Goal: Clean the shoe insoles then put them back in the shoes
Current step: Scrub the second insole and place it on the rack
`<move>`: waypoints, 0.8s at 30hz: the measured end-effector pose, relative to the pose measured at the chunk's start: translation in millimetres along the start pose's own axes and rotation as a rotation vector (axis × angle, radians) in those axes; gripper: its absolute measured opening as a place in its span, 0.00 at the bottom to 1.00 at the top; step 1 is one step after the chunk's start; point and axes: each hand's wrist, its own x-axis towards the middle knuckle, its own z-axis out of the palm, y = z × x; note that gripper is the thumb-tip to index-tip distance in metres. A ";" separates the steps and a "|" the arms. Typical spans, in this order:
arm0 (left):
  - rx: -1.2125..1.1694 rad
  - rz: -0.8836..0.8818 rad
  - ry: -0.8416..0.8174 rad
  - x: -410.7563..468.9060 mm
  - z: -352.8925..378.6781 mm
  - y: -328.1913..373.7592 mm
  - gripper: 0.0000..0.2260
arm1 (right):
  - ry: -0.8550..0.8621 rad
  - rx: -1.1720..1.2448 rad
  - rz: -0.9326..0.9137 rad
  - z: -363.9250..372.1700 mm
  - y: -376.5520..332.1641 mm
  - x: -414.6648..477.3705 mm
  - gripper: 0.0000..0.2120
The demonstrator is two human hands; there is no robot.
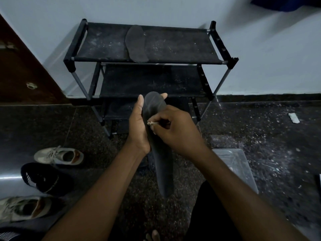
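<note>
An insole (pixel 160 164), gripped by the left hand (pixel 139 124), is being scrubbed, ideally lengthwise, with a scrap (pixel 150 123) the right hand (pixel 178 131) pinches.

Dark insole (pixel 163 171) aloft; second insole (pixel 136 44) flat
</note>
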 end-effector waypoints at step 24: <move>0.036 -0.028 0.005 -5.6 9.2 -0.5 0.31 | 0.070 0.032 0.017 -2.5 1.6 5.1 0.06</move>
